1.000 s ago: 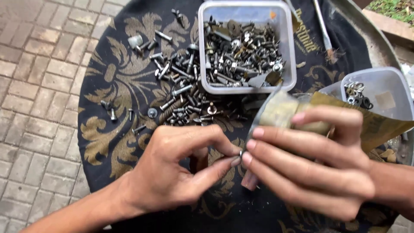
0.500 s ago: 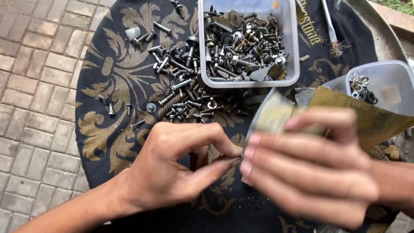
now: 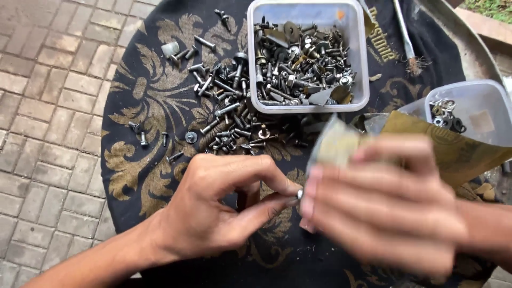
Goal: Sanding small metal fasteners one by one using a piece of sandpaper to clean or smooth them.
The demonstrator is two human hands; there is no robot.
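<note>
My left hand (image 3: 221, 210) pinches a small metal fastener (image 3: 300, 194) between thumb and forefinger, just above the black cloth with gold ornament (image 3: 138, 101). My right hand (image 3: 381, 205), blurred by motion, is wrapped around a folded sheet of tan sandpaper (image 3: 453, 146) and presses it against the fastener. A loose heap of screws and bolts (image 3: 229, 114) lies on the cloth just beyond my left hand.
A clear plastic tub (image 3: 362, 58) full of mixed screws and nuts stands at the back centre. A second clear tub (image 3: 482, 109) with a few small parts is at the right. A thin wire brush (image 3: 408, 42) lies behind. Grey paving bricks (image 3: 42, 106) surround the round table.
The view has shifted slightly. My right hand has slid over the fastener with the sandpaper and is now blurred. My left hand keeps its pinch in the same place.
</note>
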